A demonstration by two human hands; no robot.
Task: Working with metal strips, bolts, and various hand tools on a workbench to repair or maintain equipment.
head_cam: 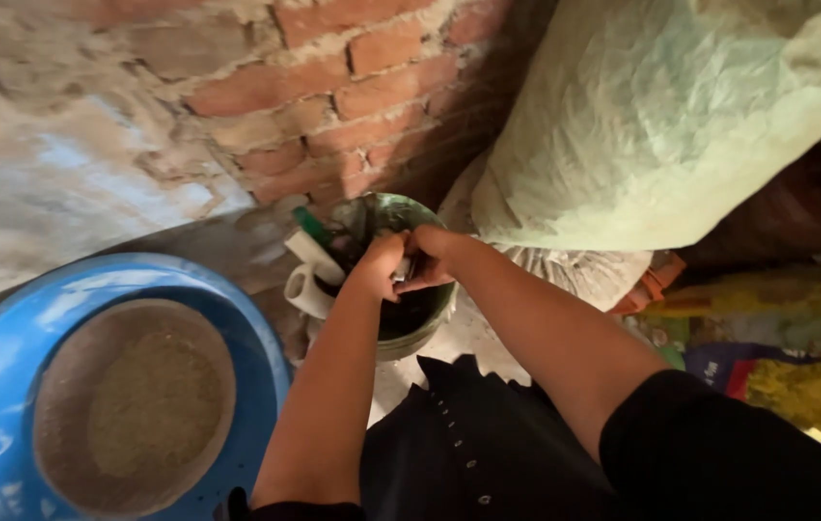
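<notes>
Head view: we look down at two bare arms reaching into a green bucket (pixel 410 323) that stands at the foot of a brick wall (pixel 333 96).
Left hand: our left hand (pixel 379 265) is over the bucket mouth, fingers curled shut; whatever they pinch is too small and dark for us to name.
Right hand: our right hand (pixel 430 259) meets the left one over the bucket, fingers curled in too, touching the left fingertips; we cannot tell what it grips.
Bucket: round, green, dark inside, just in front of our knees, between the blue tub and the sack.
Pipe fittings: white plastic pipe pieces (pixel 309 275) stick out on the bucket's left side, just beside our left hand.
Blue tub: a big blue basin (pixel 5 338) at lower left holds a round sieve (pixel 136 410) with fine tan grit in it.
Sack: a pale green woven sack (pixel 661 116) leans against the wall at upper right, above our right forearm.
Clothing: black garment with small studs (pixel 459 453) at the bottom edge.
</notes>
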